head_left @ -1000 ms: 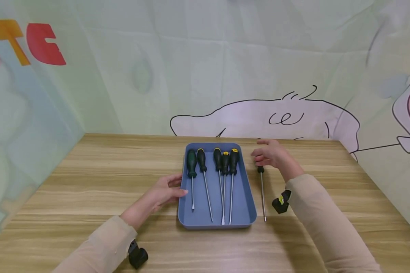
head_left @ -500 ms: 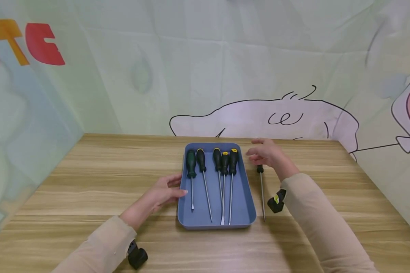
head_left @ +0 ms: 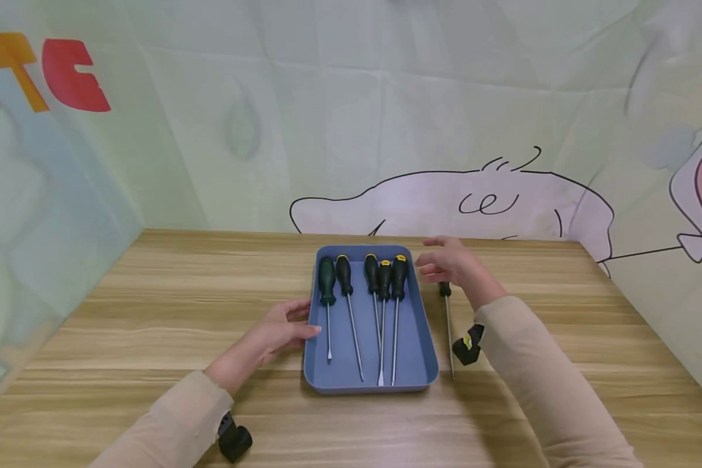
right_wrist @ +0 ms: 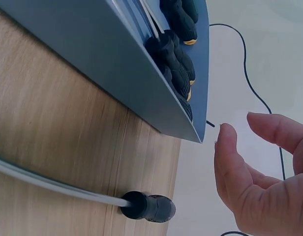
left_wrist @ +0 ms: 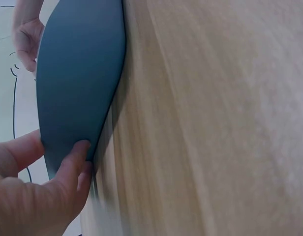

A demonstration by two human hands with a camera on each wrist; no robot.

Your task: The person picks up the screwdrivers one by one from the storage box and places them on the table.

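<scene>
A blue tray (head_left: pixel 409 364) stands on the table with several screwdrivers in it. Their handles point to the far end: one is dark green (head_left: pixel 327 281), the others black with yellow ends, such as the rightmost screwdriver (head_left: pixel 399 278). My left hand (head_left: pixel 281 330) holds the tray's left wall, with fingertips on its outer face in the left wrist view. Another screwdriver (head_left: pixel 448 325) lies on the table to the right of the tray. Over its handle, partly hiding it in the head view, hovers my right hand (head_left: pixel 452 263). The right wrist view shows that hand (right_wrist: pixel 274 177) with bent, parted fingers and nothing between them.
The wooden table (head_left: pixel 169 305) ends at a printed cloth backdrop (head_left: pixel 210 130) behind and at both sides. A black wrist camera (head_left: pixel 234 441) hangs at the left sleeve, another wrist camera (head_left: pixel 468 346) at the right one.
My right hand has drifted slightly left, nearer the tray's far right corner. The left hand, tray and screwdrivers hold their places.
</scene>
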